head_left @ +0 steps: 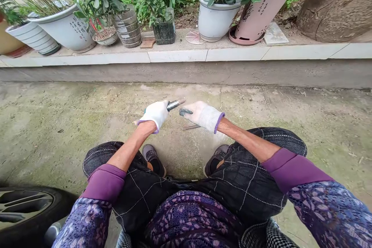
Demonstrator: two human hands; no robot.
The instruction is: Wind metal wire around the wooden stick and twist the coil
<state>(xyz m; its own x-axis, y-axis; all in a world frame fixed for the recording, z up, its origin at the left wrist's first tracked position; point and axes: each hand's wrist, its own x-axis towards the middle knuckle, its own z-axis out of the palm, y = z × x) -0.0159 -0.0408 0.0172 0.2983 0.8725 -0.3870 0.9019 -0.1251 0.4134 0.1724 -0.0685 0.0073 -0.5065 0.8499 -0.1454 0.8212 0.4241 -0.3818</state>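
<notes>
My left hand [155,115], in a white knit glove with a purple cuff, is closed around a silvery ridged rod [174,104] that looks like a threaded bolt. Its brownish end sticks out to the right, towards my other hand. My right hand [203,115], in a matching glove with dark-coated fingertips, is close to that end, its fingers curled. What lies inside those fingers, if anything, is hidden. Just below the right glove shows a thin brownish stick [190,127]; whether the hand touches it cannot be told.
I squat on a mossy concrete floor [87,112], knees on both sides of my arms. Ahead runs a low tiled ledge [177,55] with several potted plants, including a white pot [217,21] and a pink planter [255,15]. A car wheel [29,209] is at lower left.
</notes>
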